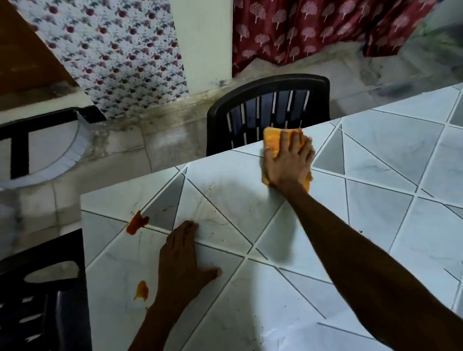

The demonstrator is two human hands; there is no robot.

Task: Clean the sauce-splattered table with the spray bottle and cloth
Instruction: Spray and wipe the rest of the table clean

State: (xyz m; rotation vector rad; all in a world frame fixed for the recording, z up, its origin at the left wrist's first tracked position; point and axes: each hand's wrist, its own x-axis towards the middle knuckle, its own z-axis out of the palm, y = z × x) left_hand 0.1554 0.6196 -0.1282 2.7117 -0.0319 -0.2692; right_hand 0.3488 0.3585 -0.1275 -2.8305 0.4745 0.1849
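Your right hand is flat, pressing the cloth at the worktop's far edge. Left hand is open, bracing. Press firmly and sweep left: two sauce blots sit beside it.

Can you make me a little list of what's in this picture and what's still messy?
table: white and grey triangle pattern
right hand: presses the orange cloth flat near the far edge
left hand: flat on the table, holds nothing
sauce spots: two, both left of the left hand, unwiped
spray bottle: not in view
black chair: behind the far edge
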